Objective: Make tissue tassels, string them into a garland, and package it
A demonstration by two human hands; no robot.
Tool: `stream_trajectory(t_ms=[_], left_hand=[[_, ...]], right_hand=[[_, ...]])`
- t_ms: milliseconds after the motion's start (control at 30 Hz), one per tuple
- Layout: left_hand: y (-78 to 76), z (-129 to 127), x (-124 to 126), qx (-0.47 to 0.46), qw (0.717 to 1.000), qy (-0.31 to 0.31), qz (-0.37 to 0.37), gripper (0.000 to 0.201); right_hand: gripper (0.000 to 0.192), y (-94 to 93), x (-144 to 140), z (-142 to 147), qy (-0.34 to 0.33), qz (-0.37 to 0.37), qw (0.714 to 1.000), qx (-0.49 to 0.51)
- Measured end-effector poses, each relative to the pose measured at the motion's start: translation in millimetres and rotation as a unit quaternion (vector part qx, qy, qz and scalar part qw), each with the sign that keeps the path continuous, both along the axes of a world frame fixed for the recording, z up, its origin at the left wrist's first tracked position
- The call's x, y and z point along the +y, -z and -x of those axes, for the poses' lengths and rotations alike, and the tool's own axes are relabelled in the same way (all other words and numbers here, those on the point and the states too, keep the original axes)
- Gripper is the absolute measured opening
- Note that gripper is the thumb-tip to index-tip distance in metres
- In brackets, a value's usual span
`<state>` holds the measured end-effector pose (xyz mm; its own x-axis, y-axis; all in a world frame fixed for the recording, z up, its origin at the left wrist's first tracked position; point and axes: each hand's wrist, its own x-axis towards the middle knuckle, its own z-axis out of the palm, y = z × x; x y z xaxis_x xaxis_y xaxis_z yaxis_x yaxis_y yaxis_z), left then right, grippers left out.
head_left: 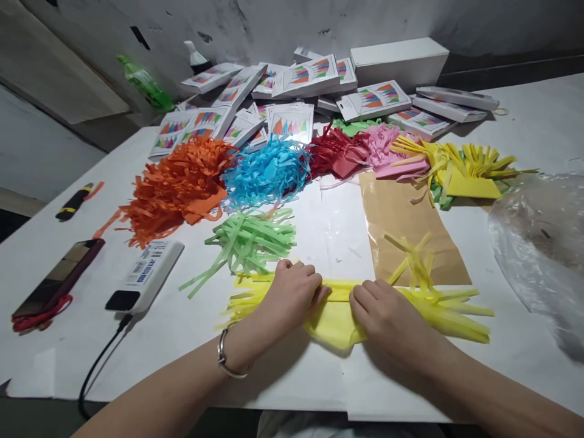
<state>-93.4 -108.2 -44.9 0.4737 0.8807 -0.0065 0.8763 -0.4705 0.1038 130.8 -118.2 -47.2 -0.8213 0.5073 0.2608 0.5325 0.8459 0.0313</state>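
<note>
Fingers point(314, 281) of both hands press on yellow fringed paper point(337, 316).

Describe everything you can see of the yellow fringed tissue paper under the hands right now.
The yellow fringed tissue paper lies flat on the white table, stretched left to right near the front edge. It looks thin and soft, with an uncut middle band and long cut strips fanning out at both ends. The middle is bunched and creased. The left hand and the right hand press on its centre, fingertips facing each other. Its right strips lie just below the brown paper sheet; green fringe sits just behind its left end.
</note>
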Motion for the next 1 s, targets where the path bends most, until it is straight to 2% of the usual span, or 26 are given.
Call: stream_trajectory(t_ms=[67, 167, 233, 333, 433, 567, 767, 867, 1000], left_hand=[[-1.5, 1.5, -1.9, -0.023, 0.998, 0.017, -0.056, 0.023], [-0.9, 1.6, -4.2, -0.05, 0.985, 0.106, -0.127, 0.012], [2.4, 0.0, -4.1, -0.043, 0.977, 0.161, -0.133, 0.012], [9.1, -2.4, -2.9, -0.033, 0.975, 0.183, -0.122, 0.018], [12.8, -2.4, -4.0, -0.018, 0.978, 0.177, -0.107, 0.021], [10.7, 0.2, -8.2, 0.007, 0.985, 0.155, -0.074, 0.018], [5.1, -1.0, -3.6, -0.04, 0.996, 0.073, -0.041, 0.018], [2.3, -4.4, 0.8, -0.048, 0.998, 0.028, -0.015, 0.024], [0.6, -10.7, 2.7, -0.019, 1.0, -0.01, -0.013, 0.025]], right_hand=[[0.022, 8.6, 1.6, -0.4, 0.008, 0.004, 1.0, 0.019], [0.025, 14.4, 3.3, -1.9, 0.036, 0.023, 0.997, 0.058], [0.023, 14.6, 3.8, -0.2, 0.042, 0.031, 0.997, 0.056], [0.022, 13.1, 4.8, 3.5, 0.033, 0.002, 0.999, 0.021], [0.024, 10.8, 5.3, -1.1, 0.024, -0.035, 0.999, -0.004], [0.022, 8.4, 0.2, -20.9, 0.044, -0.028, 0.999, -0.004], [0.025, 15.3, -5.7, -30.7, 0.173, 0.042, 0.983, 0.044], [0.024, 16.5, -0.9, -26.2, 0.218, 0.039, 0.975, 0.018], [0.021, 6.1, 4.3, -19.0, 0.257, 0.006, 0.966, -0.018]])
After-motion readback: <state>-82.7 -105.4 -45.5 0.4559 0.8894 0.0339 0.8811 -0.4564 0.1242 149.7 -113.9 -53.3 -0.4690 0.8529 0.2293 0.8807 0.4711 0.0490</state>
